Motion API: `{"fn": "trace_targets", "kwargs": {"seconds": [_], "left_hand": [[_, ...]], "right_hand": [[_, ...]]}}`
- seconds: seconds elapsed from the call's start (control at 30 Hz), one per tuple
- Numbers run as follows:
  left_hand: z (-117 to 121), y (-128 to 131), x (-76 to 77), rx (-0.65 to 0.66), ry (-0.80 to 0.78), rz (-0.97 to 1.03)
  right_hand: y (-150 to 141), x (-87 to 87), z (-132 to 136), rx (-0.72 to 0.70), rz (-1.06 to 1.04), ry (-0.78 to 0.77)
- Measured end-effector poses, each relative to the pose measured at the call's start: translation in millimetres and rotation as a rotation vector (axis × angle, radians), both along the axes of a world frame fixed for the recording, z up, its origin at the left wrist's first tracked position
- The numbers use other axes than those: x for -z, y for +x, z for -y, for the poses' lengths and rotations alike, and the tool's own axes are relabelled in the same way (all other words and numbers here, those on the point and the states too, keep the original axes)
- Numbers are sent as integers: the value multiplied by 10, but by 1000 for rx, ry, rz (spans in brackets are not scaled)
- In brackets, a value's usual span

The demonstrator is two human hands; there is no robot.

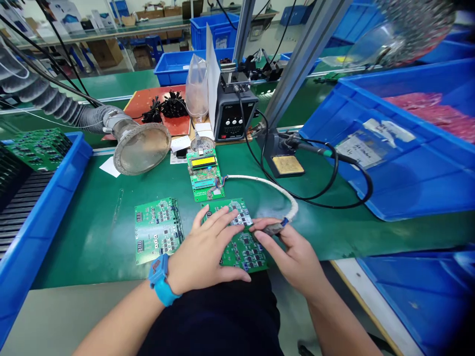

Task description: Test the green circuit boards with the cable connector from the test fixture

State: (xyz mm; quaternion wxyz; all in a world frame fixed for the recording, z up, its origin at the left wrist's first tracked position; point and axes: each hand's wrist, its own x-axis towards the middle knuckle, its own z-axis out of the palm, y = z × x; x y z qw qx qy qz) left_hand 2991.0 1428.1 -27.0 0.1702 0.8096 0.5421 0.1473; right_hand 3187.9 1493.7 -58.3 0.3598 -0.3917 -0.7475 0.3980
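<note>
My left hand (210,249), with a blue watch on its wrist, lies spread over a green circuit board (245,252) near the table's front edge. My right hand (293,252) pinches a taped probe connector (273,228) against the board's right part. From the connector a white sleeved cable (269,182) curves back to a small test board (203,175) with a lit yellow display and a blue-green socket. Left of my left hand rests a stack of similar circuit boards (158,230). My left palm and fingers hide much of the board beneath.
A fume hose with a round hood (143,148) hangs at the left. Behind stand a soldering station (235,111) and an iron in its stand (285,153), its black cord looping right. Blue bins (401,143) flank the green table; the left bin (70,183) holds upright boards.
</note>
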Motion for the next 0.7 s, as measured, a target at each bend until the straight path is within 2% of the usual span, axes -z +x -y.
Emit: {"fn": "trace_targets", "kwargs": {"seconds": [0.17, 0.3, 0.37, 0.5, 0.7], "left_hand": [[-17, 10, -95, 22, -14, -13], [-160, 64, -184, -98, 14, -81], [-261, 84, -178, -158, 61, -132], [-408, 88, -101, -157, 103, -157], [-412, 101, -89, -164, 154, -187]], "right_hand": [[1, 6, 28, 3, 4, 17], [0, 36, 53, 6, 0, 6], [2, 48, 64, 14, 3, -9], [-2, 49, 74, 22, 27, -28], [-36, 24, 97, 68, 19, -6]]}}
